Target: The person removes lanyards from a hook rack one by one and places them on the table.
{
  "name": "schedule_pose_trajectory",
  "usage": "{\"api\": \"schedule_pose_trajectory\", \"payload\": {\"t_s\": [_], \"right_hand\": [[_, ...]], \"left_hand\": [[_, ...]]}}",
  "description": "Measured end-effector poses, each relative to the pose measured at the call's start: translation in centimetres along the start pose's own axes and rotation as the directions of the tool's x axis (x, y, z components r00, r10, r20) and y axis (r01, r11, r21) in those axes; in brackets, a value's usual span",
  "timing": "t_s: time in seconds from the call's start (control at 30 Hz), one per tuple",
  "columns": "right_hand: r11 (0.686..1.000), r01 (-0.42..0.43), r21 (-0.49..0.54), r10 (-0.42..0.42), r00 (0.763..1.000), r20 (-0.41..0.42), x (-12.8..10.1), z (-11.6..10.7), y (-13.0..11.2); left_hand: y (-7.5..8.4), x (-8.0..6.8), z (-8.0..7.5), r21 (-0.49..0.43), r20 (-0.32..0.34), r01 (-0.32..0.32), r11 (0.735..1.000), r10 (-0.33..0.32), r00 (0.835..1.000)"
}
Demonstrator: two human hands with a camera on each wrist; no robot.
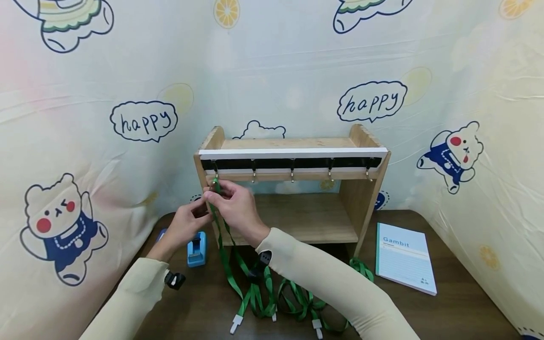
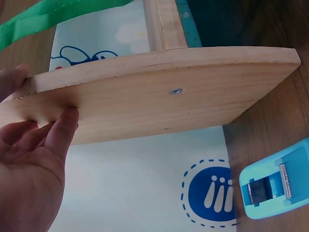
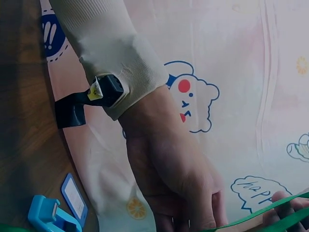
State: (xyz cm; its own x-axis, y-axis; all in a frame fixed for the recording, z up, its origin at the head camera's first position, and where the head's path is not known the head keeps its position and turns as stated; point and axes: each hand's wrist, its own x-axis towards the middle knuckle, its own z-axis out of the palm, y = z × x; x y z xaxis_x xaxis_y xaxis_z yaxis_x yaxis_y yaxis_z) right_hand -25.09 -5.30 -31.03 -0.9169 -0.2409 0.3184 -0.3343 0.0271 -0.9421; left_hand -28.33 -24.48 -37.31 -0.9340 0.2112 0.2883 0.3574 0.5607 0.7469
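Note:
A wooden shelf stands on the table, with a row of metal hooks along its black front strip. My right hand pinches a green lanyard right below the leftmost hook; the lanyard's two straps hang down to the table. My left hand is beside it at the shelf's left side. In the left wrist view, its thumb rests on the edge of the side panel and its fingertips press the outer face. The right fingertips are partly hidden in the right wrist view.
More green lanyards with white clips lie in front of the shelf. A blue tape dispenser and a blue-framed card holder sit at the left. A light blue notebook lies at the right. A printed cloth hangs behind.

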Motion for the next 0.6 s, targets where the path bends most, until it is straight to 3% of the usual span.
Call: {"api": "schedule_pose_trajectory", "payload": {"t_s": [0.1,0.6], "right_hand": [[1.000,0.004,0.017,-0.004,1.000,0.009,0.09,0.25,0.00],[0.997,-0.049,0.052,0.049,0.999,0.008,0.68,0.42,-0.20]], "left_hand": [[-0.18,0.02,-0.07,-0.004,-0.002,-0.013,1.000,0.013,1.000],[-0.09,0.06,-0.16,0.028,0.007,0.048,0.998,-0.048,0.999]]}}
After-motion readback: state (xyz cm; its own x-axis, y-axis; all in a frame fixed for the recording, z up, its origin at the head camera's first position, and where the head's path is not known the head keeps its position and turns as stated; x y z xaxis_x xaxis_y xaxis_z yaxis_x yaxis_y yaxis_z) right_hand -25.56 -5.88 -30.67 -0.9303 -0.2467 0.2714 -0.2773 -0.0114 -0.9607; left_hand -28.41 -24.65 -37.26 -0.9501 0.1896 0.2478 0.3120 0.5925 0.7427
